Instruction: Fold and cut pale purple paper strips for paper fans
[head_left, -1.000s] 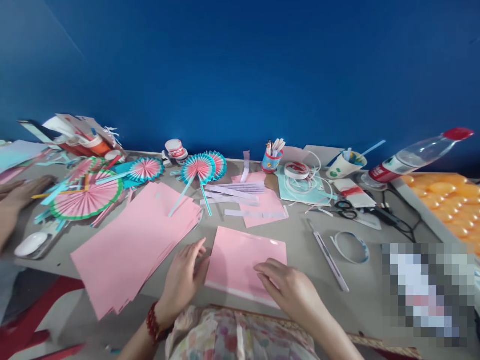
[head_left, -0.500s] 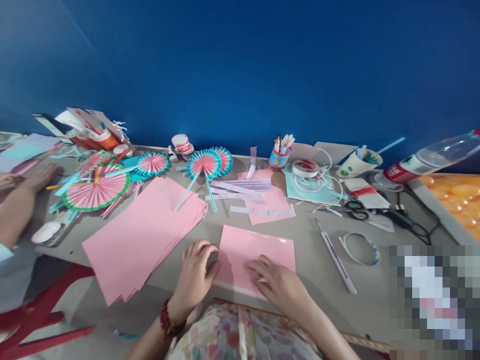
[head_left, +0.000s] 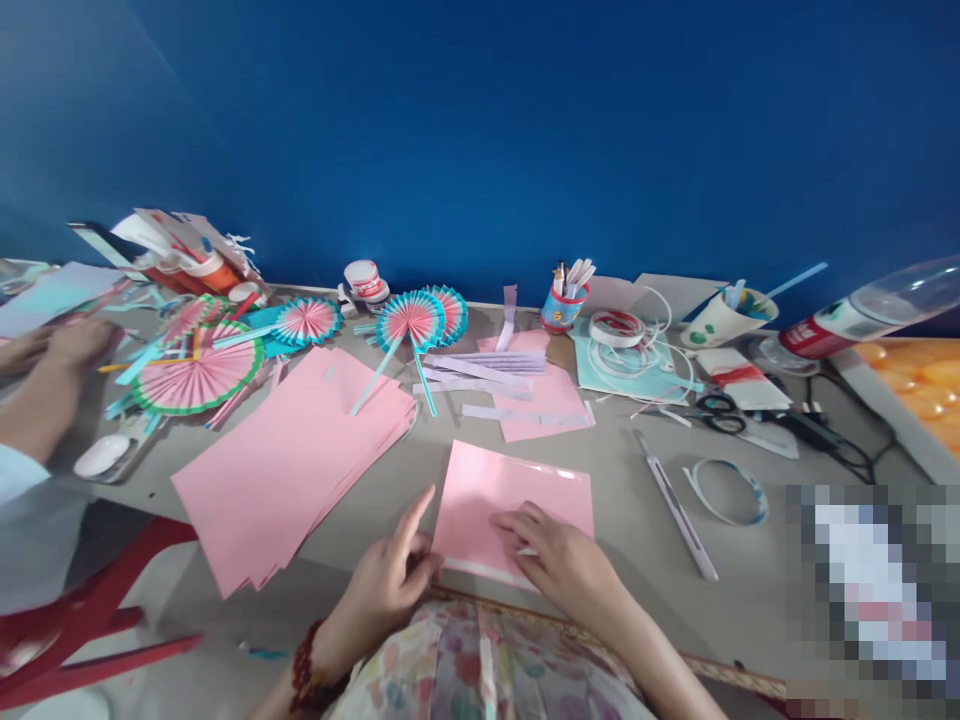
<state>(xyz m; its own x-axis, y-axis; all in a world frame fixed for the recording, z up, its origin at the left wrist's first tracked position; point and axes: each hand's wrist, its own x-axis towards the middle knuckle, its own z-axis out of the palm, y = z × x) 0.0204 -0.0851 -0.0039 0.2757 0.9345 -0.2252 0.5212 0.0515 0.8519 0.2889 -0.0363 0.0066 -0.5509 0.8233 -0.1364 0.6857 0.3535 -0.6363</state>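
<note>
A pink paper sheet (head_left: 480, 500) lies in front of me, with a shiny strip along its far edge and a white strip along its near edge. My left hand (head_left: 397, 570) is at the sheet's lower left corner, index finger stretched out, thumb near the edge; it holds nothing that I can see. On the sheet rests my right hand (head_left: 551, 550), its fingers curled round a small white thing, mostly hidden, that I cannot make out. To the left, a stack of pink sheets (head_left: 292, 460) lies at a slant.
Folded paper fans (head_left: 409, 325) and lilac paper strips (head_left: 487, 370) lie behind the sheet. Rightward are a utility knife (head_left: 679, 515), a tape ring (head_left: 726, 490), scissors (head_left: 721, 412) and a bottle (head_left: 825, 330). Another person's hand (head_left: 79, 345) is at the far left.
My left hand has shifted nearer to me along the sheet's left edge, and its index finger has straightened. My right hand stays in nearly the same place on the sheet.
</note>
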